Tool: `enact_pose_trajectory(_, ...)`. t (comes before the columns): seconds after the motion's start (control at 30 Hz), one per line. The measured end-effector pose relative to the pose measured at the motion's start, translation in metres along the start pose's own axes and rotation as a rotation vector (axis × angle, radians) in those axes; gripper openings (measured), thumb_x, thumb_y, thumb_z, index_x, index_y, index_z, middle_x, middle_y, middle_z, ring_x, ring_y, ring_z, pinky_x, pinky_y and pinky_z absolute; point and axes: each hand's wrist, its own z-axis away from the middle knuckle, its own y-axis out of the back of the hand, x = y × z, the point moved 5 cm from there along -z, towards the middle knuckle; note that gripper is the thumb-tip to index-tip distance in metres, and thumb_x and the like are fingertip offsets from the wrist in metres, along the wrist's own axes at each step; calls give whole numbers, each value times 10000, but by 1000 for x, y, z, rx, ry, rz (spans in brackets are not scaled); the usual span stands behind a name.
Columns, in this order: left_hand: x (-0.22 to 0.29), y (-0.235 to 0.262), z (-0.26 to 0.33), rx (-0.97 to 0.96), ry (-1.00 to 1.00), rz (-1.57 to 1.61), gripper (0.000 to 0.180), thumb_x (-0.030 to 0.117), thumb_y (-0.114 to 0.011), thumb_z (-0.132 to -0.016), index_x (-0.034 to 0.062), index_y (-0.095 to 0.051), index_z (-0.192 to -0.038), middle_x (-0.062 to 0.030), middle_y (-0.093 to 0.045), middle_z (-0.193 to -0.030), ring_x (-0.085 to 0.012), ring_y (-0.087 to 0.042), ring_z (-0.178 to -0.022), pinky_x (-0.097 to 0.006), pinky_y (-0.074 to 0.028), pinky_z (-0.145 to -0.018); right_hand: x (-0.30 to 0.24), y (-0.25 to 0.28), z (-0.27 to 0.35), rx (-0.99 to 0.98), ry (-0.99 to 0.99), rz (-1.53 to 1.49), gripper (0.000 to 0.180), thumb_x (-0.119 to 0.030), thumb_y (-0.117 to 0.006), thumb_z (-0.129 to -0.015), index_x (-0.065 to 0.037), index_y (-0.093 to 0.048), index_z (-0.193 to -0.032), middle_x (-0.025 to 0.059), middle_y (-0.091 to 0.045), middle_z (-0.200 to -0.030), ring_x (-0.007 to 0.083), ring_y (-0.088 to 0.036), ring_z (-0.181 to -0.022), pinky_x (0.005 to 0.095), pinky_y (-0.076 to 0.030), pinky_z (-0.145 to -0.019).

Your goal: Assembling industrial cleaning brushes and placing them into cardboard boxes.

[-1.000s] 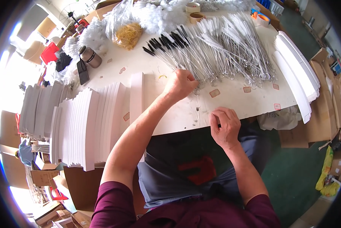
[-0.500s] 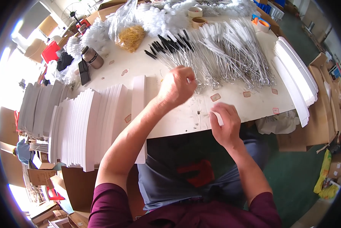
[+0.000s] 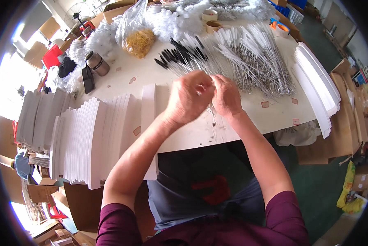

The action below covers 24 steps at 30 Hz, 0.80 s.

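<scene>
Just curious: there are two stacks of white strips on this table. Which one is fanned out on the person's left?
The big stack of white strips by the left forearm; the other stack lies at the table's right edge.

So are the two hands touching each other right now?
Touching. The head view shows the left hand and right hand pressed together at the fingertips over the white table, with no gap visible between them.

Before you: white worktable [image 3: 249, 123]. On it: heap of thin wire brushes [image 3: 249, 57], rows of white card strips [image 3: 89, 139], bag of rubber bands [image 3: 139, 41], metal flask [image 3: 97, 63], tape rolls [image 3: 210, 20], small tan stickers [image 3: 265, 104].
</scene>
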Motion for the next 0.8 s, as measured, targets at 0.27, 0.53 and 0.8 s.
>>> enact_pose_trajectory(0.27, 15, 80, -29, 191, 5, 331, 120, 61, -652, -953, -49, -701, -956, -168, -740, -989, -193, -728, -855, -337, -630, -763, 17, -7, 9, 136, 42, 71, 294, -89, -614, -950, 31, -680, -1209, 159, -707, -1209, 332, -649, -1082, 423, -489, -993)
enact_pose_trajectory(0.53, -1, 36, -17, 2, 167, 191, 130, 53, -681, -939, -71, -673, -976, -152, -732, -1016, -156, -712, -898, -300, -597, -802, 26, 4, 3, 4, -79, -158, 391, -179, -634, -950, 57, -640, -1262, 202, -672, -1274, 373, -641, -1134, 437, -469, -1046)
enact_pose_trajectory(0.8, 20, 13, -2, -35, 29, 171, 86, -16, -698, -900, -62, -646, -950, -138, -724, -1055, -103, -660, -944, -283, -563, -883, -26, -47, -7, -308, -3, 164, 674, -336, -651, -940, 41, -460, -1465, 269, -401, -1541, 415, -378, -1434, 531, -283, -1214)
